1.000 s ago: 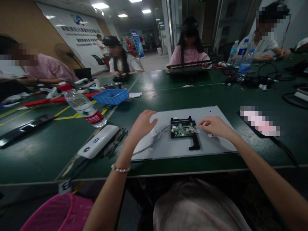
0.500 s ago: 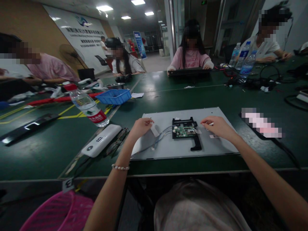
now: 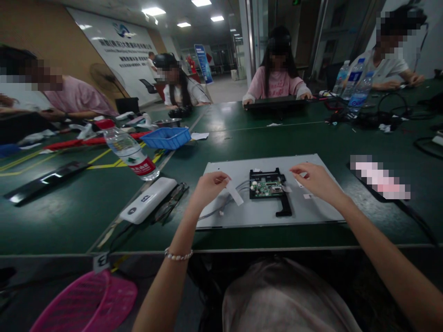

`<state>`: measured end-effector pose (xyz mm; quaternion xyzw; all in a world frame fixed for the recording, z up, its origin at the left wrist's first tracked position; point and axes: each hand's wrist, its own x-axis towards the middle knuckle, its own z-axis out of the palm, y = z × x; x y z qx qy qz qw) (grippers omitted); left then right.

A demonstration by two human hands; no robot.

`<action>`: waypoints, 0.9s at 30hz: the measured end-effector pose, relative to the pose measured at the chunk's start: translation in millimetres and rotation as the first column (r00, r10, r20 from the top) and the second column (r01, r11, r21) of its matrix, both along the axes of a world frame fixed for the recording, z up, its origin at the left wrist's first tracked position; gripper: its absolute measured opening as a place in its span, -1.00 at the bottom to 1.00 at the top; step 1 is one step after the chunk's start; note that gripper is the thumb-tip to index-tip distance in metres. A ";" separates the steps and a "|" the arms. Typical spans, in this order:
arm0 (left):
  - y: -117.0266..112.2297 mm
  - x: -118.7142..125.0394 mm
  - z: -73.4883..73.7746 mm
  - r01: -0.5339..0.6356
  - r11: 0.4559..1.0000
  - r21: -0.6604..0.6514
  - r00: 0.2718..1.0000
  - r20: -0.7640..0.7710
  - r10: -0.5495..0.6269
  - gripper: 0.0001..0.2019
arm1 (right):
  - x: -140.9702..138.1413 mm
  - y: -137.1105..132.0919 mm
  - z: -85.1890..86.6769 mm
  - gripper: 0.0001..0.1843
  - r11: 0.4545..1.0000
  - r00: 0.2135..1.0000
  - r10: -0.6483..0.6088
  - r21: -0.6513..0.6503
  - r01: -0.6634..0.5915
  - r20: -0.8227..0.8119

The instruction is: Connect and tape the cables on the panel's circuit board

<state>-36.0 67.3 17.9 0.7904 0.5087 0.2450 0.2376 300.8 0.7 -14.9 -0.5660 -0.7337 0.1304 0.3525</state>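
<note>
A grey flat panel [image 3: 311, 212] lies face down on the green table [image 3: 69, 216] in front of me. A small green circuit board [image 3: 268, 186] in a black bracket sits at its middle, with thin wires [image 3: 221, 208] running off to the left. My left hand [image 3: 207, 186] is closed in a pinch on a strip of white tape [image 3: 234, 193], lifted just above the panel. My right hand [image 3: 311, 180] hovers right of the board, fingers pinched on a small white piece that I cannot name.
Left of the panel lie glasses [image 3: 171, 207], a white power bank [image 3: 148, 200] and a water bottle [image 3: 129, 152]. A blue bin [image 3: 166, 137] stands further back. A pink basket [image 3: 86, 304] sits below the table edge. Other people work across and at the sides.
My left hand came off the panel's left part, pinched the white tape and peeled it up toward me. My right hand rose slightly beside the board.
</note>
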 end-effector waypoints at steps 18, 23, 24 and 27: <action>-69.8 17.8 -32.8 -0.031 0.946 0.323 0.936 -0.323 0.141 -0.63 | -158.9 -39.3 -0.4 -0.55 0.926 0.881 0.335 0.056 -0.373 0.333; -68.9 21.4 -36.8 -0.018 0.950 0.313 0.898 -0.412 0.153 -0.67 | -163.0 -45.7 -2.9 -0.46 0.935 0.891 0.320 0.045 -0.352 0.321; -68.7 22.8 -36.9 -0.010 0.947 0.322 0.890 -0.428 0.155 -0.67 | -163.9 -47.6 -3.9 -0.42 0.938 0.893 0.314 0.040 -0.344 0.321; -67.0 27.4 -37.2 -0.006 0.936 0.352 0.875 -0.451 0.175 -0.67 | -166.1 -53.5 -7.6 -0.32 0.944 0.901 0.300 0.036 -0.327 0.312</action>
